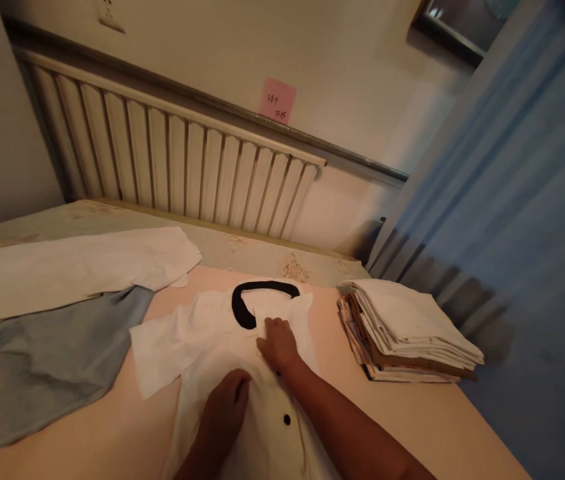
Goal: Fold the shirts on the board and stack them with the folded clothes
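A white short-sleeved shirt point(212, 347) with a black collar point(243, 311) lies spread front up, its collar toward the wall. Dark buttons run down its front. My right hand point(279, 343) is closed on the shirt's front just below the collar opening. Nearer to me and to the left, my left hand point(226, 403) rests over the shirt's chest with fingers curled in. Its fingertips are partly hidden, and whether cloth is pinched in them does not show.
On the right stands a stack of folded clothes point(412, 327), beside a blue curtain point(527, 267). A white garment point(87, 270) and a grey-blue garment point(62, 363) lie on the left. Behind the pinkish surface point(412, 417) is a radiator point(177, 153) with a pink note point(277, 100) above it.
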